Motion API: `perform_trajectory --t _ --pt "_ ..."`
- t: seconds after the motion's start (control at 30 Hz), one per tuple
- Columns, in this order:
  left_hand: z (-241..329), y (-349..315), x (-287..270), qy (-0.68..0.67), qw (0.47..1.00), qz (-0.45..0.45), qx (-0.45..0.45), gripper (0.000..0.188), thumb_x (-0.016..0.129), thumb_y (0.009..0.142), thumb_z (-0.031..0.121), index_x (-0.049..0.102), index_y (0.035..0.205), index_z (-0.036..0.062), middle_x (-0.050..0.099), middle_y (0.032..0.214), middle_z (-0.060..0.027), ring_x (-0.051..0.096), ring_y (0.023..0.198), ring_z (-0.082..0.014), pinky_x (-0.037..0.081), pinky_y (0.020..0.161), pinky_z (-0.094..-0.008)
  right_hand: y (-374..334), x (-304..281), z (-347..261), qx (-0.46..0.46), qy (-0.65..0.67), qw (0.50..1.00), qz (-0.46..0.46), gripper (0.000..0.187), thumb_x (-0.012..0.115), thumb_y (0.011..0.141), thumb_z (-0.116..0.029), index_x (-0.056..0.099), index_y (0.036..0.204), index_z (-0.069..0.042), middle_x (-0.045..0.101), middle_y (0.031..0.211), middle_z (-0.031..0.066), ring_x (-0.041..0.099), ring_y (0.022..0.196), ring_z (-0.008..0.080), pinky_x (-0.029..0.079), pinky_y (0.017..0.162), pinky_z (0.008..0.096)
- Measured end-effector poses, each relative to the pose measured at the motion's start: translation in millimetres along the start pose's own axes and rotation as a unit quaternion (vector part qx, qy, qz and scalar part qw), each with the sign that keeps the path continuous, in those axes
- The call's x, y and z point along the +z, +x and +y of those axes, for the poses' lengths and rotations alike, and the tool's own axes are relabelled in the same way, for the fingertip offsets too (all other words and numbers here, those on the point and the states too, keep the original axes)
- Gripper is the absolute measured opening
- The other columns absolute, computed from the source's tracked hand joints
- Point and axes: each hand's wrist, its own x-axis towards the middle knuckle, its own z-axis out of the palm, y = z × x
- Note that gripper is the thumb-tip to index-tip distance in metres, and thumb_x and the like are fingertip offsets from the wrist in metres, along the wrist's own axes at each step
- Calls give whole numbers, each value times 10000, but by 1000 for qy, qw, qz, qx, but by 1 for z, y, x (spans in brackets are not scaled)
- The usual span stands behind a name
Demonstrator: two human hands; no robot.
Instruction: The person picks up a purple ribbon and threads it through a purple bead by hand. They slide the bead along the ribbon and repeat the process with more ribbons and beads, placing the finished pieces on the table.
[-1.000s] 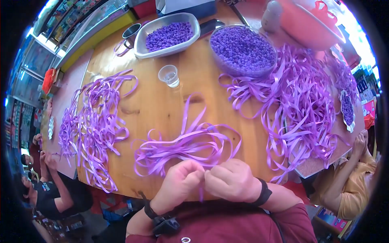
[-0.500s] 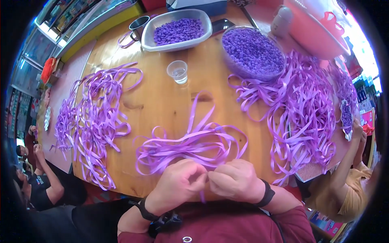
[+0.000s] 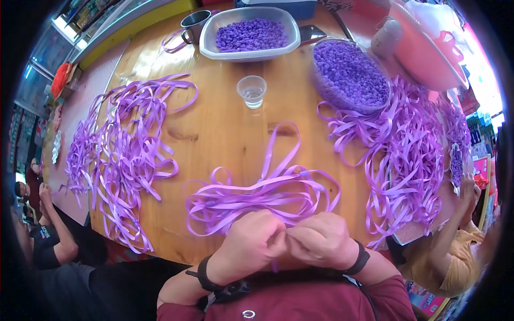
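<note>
My left hand [image 3: 252, 242] and my right hand [image 3: 323, 242] meet at the table's near edge, fingers closed in a pinch with the fingertips almost touching. A short end of purple ribbon [image 3: 275, 265] hangs beneath them; the part between my fingers is hidden. Just beyond my hands lies a loose bundle of purple ribbon [image 3: 249, 190], with one tall loop reaching away from me. Small darker purple bits, perhaps knots or beads, show on a few strands.
Ribbon heaps lie at left [image 3: 126, 155] and right [image 3: 404, 160]. Beyond stand a clear cup [image 3: 252, 92], a white tub [image 3: 206, 48] and a clear bowl [image 3: 381, 109] of purple pieces, a metal mug [image 3: 196, 22] and a pink basin [image 3: 423, 59]. Other people sit at both sides.
The view has shifted slightly, so the table's things appear a little to the right. My hands stay together in the same pinch, with the left one turned slightly more knuckles-up.
</note>
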Motion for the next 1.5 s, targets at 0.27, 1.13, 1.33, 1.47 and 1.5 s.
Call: perform_trajectory --t 0.27,1.13,1.33,1.47,1.5 --pt "2 2 -2 -1 1000 -3 -13 98 613 659 -3 529 698 27 493 637 -68 488 555 -178 387 480 -270 1 -1 2 -24 -8 999 -31 132 616 580 -44 516 663 -67 484 595 24 496 474 162 400 430 278" --pt "40 -1 23 -264 953 72 -131 91 496 798 68 530 809 -17 504 751 -37 397 550 -48 328 503 -187 -9 -18 3 19 144 985 98 149 642 644 12 595 784 -9 588 647 73 548 515 161 406 440 241" --pt "45 0 14 -90 993 27 -78 50 536 760 35 529 755 -14 503 727 -44 438 599 -85 344 548 -197 -16 -16 -1 3 115 986 119 180 639 615 39 592 775 -29 585 641 65 556 508 169 434 445 245" --pt "43 4 12 17 1000 7 1 44 556 728 -6 512 735 -6 500 729 -52 463 666 -123 365 604 -219 -18 -10 0 -3 80 985 151 187 642 606 46 587 758 -48 582 636 56 562 513 171 459 460 257" --pt "43 3 12 20 1000 10 0 44 556 728 -6 512 735 -6 500 729 -52 463 666 -123 365 604 -219 -17 -10 0 -5 83 985 151 187 642 606 46 587 758 -48 582 636 56 562 513 171 459 460 257"
